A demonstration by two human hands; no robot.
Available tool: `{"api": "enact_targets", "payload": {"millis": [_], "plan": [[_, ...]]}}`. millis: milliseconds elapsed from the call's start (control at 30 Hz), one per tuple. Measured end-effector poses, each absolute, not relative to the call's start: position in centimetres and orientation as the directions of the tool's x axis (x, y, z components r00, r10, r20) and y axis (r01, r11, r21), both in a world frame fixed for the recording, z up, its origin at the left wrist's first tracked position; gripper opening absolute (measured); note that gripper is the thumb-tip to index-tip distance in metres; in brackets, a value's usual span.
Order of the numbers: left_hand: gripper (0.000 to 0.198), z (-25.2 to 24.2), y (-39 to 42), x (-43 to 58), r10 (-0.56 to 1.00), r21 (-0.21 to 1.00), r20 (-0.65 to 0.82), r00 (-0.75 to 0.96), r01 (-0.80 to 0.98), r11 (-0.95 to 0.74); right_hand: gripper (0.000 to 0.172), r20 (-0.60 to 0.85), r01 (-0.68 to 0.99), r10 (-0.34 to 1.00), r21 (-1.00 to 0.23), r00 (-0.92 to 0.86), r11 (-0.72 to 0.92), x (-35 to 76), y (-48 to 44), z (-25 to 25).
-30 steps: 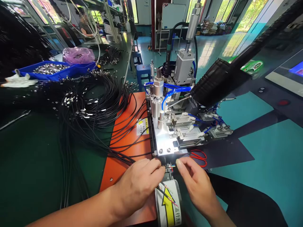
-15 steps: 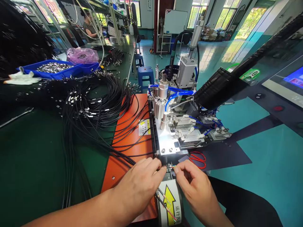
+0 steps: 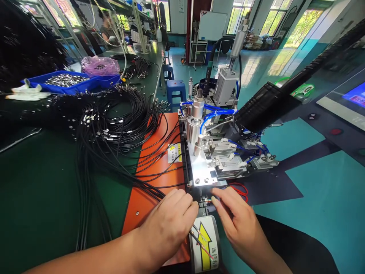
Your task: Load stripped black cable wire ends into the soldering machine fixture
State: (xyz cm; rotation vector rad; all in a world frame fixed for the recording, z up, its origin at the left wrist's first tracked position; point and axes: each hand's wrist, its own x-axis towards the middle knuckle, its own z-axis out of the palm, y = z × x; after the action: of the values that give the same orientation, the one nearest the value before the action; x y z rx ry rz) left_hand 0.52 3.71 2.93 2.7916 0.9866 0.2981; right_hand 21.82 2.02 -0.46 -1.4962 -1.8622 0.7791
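Observation:
My left hand [image 3: 167, 224] is closed in a pinch on a thin black cable [image 3: 151, 192] at the front edge of a small pneumatic machine [image 3: 211, 152]. My right hand [image 3: 236, 224] sits just right of it, fingers pressed together on the cable's coloured wire tips [image 3: 207, 199] at a black fixture below the machine's silver plate. Another stripped cable end [image 3: 199, 238] lies under my left hand, over a yellow arrow label [image 3: 207, 243].
A large tangle of black cables [image 3: 114, 121] spreads over the green bench and orange plate [image 3: 159, 152]. Red scissors [image 3: 239, 190] lie right of the machine. A blue tray [image 3: 71, 83] of metal parts and a purple bag [image 3: 99, 65] stand far left. A person sits at the back.
My right hand has moved forward and flattened toward the fixture, its fingertips now at the wire tips. My left hand has stayed pinched on the cable.

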Motion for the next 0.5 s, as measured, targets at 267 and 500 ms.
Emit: {"api": "enact_targets", "payload": {"millis": [267,500], "plan": [[0.018,2.75,3.76,0.45,0.628,0.197,0.145,0.764,0.600,-0.775,0.021,0.142,0.609,0.962,-0.750,-0.235,0.259,21.88,2.47,-0.76],[0.019,2.76,3.80,0.62,0.617,0.182,0.166,0.769,0.591,-0.786,0.020,0.150,0.604,0.967,-0.758,-0.207,0.246,21.69,2.61,-0.72]]}}
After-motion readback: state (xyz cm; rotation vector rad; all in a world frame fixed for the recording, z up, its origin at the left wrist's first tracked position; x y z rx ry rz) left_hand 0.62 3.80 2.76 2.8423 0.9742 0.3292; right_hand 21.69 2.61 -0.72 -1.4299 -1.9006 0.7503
